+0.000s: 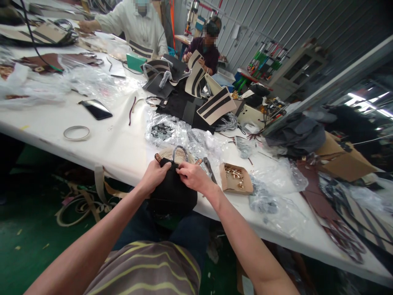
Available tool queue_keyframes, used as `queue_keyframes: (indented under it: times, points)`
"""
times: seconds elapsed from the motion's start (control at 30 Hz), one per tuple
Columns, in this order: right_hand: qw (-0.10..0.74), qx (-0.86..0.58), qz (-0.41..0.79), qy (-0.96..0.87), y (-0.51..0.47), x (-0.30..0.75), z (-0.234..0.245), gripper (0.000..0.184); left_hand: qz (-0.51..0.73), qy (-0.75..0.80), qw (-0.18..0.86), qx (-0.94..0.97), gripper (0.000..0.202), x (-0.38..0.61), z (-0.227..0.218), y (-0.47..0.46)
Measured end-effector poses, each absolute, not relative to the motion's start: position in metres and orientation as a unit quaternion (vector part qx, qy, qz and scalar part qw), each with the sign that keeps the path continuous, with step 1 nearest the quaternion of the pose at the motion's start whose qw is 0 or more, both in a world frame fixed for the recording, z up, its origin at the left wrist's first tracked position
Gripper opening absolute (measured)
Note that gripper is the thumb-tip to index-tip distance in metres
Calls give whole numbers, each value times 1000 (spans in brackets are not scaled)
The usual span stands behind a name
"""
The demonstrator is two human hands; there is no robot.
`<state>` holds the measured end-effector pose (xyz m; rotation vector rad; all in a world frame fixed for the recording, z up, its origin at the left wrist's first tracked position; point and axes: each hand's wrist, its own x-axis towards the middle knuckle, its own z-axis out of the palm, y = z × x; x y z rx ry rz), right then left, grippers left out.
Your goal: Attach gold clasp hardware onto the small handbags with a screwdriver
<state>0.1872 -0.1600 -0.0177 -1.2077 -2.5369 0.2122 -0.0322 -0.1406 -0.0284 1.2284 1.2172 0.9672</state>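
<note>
A white surface (pixel 119 139) stretches across the workshop, with a person in a pale top (pixel 132 24) and another in dark clothes (pixel 211 55) beyond it. At its near edge, over our lap, we hold a black bag (pixel 173 196) — our left hand (pixel 156 174) gripping its top edge under the thumb, our right hand (pixel 194 177) pinching the same edge with curled fingers. The bag's handle (pixel 180 151) arches just beyond. Right of it we see a dark tool (pixel 210 169) and a carton (pixel 226 188) of gold-coloured fittings (pixel 236 173); left, a phone (pixel 97 109) and a pale ring (pixel 75 139).
</note>
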Motion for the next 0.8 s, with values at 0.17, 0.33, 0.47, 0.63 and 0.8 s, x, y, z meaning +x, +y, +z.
queue_keyframes:
  times: [0.17,0.33,0.47,0.63,0.8]
  points:
    - [308,-447,150,-827,-162,192,-16,34,414,510,583,477,35,-38,-27,-136]
    - [407,-495,197,-742,-169,184,-20,13,401,505,620,446,34,-42,-29,-133]
    - [402,-498,255,-725,-162,186,-22,9,386,505,620,459,38,-42,-28,-135]
    - [384,-543,260,-700,-146,201,-15,35,426,499,522,545,40,-40,-20,-141]
    - [356,-586,336,-646,-142,214,2,81,459,489,494,554,35,-39,-16,-153]
